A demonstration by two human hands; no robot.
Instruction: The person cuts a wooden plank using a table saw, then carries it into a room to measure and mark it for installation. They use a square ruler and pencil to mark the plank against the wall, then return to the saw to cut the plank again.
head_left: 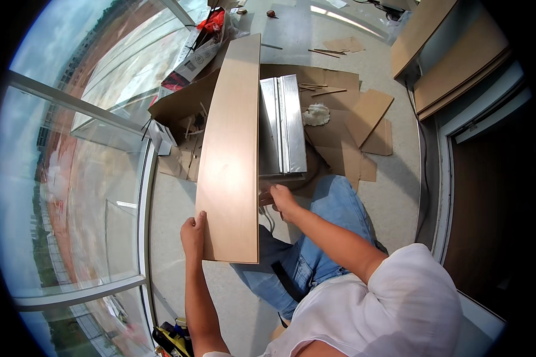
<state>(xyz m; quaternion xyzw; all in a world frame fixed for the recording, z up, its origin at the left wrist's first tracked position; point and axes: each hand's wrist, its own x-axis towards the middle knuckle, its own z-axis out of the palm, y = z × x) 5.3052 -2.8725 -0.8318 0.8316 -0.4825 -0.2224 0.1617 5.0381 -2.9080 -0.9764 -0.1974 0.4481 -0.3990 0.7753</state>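
Observation:
A long pale wood plank (229,149) lies lengthwise in front of me, partly over a silver metal machine top (289,125). My left hand (193,235) grips the plank's left edge near its near end, thumb on top. My right hand (283,200) is closed beside the plank's right edge, just below the machine, around something brownish that is partly hidden and too unclear to name. A cable hangs below it, close to my jeans-clad leg (333,214).
Torn cardboard (372,113) with offcuts and a white pile (315,115) surrounds the machine. Boxes and red bags (211,22) are at the upper left, stacked boards (458,65) at the upper right, a glazed wall (143,214) at my left, a tool bag (173,339) at the lower left.

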